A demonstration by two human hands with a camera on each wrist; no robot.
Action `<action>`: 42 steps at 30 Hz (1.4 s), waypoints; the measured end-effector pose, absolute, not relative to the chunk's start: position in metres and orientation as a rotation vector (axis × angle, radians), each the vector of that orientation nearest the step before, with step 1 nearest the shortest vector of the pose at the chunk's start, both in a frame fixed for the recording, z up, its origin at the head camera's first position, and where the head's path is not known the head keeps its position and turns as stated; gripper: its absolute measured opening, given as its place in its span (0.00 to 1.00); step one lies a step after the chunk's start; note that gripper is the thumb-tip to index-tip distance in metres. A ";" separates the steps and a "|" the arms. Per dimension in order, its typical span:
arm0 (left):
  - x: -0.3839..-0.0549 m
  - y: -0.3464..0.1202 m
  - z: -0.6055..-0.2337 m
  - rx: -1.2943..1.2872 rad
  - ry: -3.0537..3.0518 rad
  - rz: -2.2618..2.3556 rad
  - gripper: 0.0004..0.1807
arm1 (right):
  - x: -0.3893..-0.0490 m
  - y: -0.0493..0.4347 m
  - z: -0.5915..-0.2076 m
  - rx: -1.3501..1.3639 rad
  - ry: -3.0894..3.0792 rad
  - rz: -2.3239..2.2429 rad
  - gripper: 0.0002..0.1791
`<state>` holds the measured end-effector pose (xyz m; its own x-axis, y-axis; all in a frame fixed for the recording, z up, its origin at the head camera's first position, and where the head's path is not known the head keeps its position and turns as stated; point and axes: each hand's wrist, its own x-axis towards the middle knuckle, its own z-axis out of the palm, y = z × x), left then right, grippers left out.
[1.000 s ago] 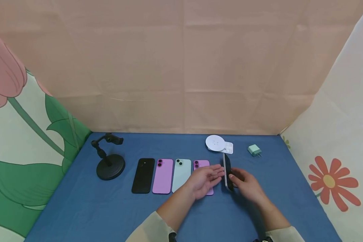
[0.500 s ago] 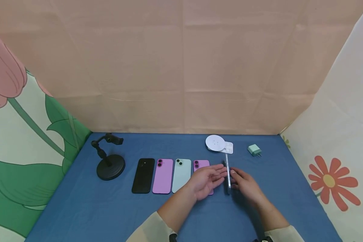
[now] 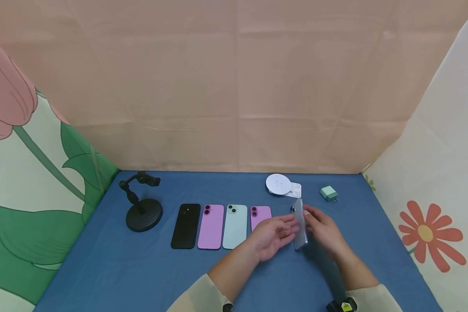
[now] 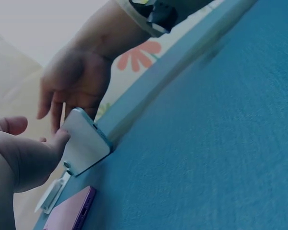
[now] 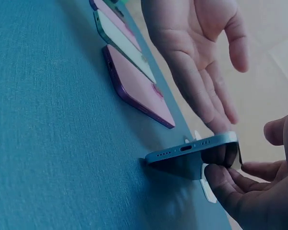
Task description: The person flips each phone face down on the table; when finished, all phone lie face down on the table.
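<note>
A silver smartphone (image 3: 302, 227) stands on its long edge on the blue cloth, leaning right, its back towards the left hand. The left hand (image 3: 274, 238) is palm up, its fingertips at the phone's back. At the screen side is the right hand (image 3: 323, 229), its fingertips against the dark glass in the right wrist view and its thumb (image 5: 274, 132) apart. In that view the phone's bottom edge (image 5: 187, 147) shows a charging port. Left of the hands lie a black phone (image 3: 185, 226), a purple phone (image 3: 211, 226), a mint phone (image 3: 235, 226) and another purple phone (image 3: 260, 213), partly hidden by the left hand.
A white round disc (image 3: 278, 184) on a flat base lies behind the silver phone. Right of it sits a mint plug adapter (image 3: 329, 193) with prongs. On the left stands a black jointed stand (image 3: 144, 215). Fabric walls border the table (image 3: 148, 277) behind and at both sides.
The silver phone has tipped from showing its dark screen, through edge-on, to showing its silver back. The right hand's fingers have loosened and moved up; the left hand has shifted slightly right.
</note>
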<state>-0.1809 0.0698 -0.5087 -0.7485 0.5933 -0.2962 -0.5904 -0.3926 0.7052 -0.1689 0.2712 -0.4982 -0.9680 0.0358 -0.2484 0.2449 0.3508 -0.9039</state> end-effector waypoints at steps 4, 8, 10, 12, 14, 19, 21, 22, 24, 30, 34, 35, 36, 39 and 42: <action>-0.179 0.073 -0.511 -0.012 1.092 2.139 0.26 | -0.168 0.272 -0.496 0.261 2.436 -1.656 0.36; -0.178 0.072 -0.513 -0.034 1.135 2.134 0.25 | -0.167 0.273 -0.495 0.277 2.441 -1.618 0.36; -0.179 0.071 -0.515 -0.052 1.163 2.132 0.26 | -0.166 0.273 -0.494 0.290 2.446 -1.594 0.36; -0.179 0.070 -0.517 -0.073 1.182 2.131 0.27 | -0.166 0.274 -0.493 0.311 2.445 -1.575 0.36; -0.181 0.070 -0.519 -0.092 1.193 2.129 0.28 | -0.166 0.274 -0.493 0.330 2.442 -1.564 0.36; -0.183 0.073 -0.526 -0.160 1.202 2.125 0.30 | -0.164 0.275 -0.493 0.341 2.441 -1.557 0.36; -0.184 0.074 -0.530 -0.174 1.201 2.124 0.30 | -0.163 0.276 -0.493 0.345 2.451 -1.555 0.36; -0.184 0.074 -0.531 -0.175 1.199 2.124 0.30 | -0.162 0.277 -0.492 0.351 2.454 -1.554 0.36; -0.184 0.075 -0.534 -0.175 1.191 2.124 0.30 | -0.161 0.278 -0.492 0.355 2.464 -1.554 0.36; -0.184 0.078 -0.535 -0.175 1.190 2.118 0.28 | -0.159 0.283 -0.493 0.366 2.465 -1.551 0.36; -0.183 0.079 -0.533 -0.184 1.193 2.116 0.28 | -0.158 0.287 -0.495 0.378 2.464 -1.532 0.36; -0.183 0.079 -0.533 -0.183 1.195 2.116 0.28 | -0.158 0.288 -0.496 0.382 2.461 -1.533 0.35; -0.183 0.080 -0.533 -0.185 1.197 2.117 0.28 | -0.157 0.289 -0.497 0.384 2.462 -1.531 0.35; -0.182 0.080 -0.532 -0.187 1.202 2.120 0.28 | -0.156 0.291 -0.498 0.394 2.457 -1.533 0.36; -0.182 0.080 -0.532 -0.200 1.213 2.122 0.27 | -0.155 0.293 -0.499 0.385 2.457 -1.524 0.36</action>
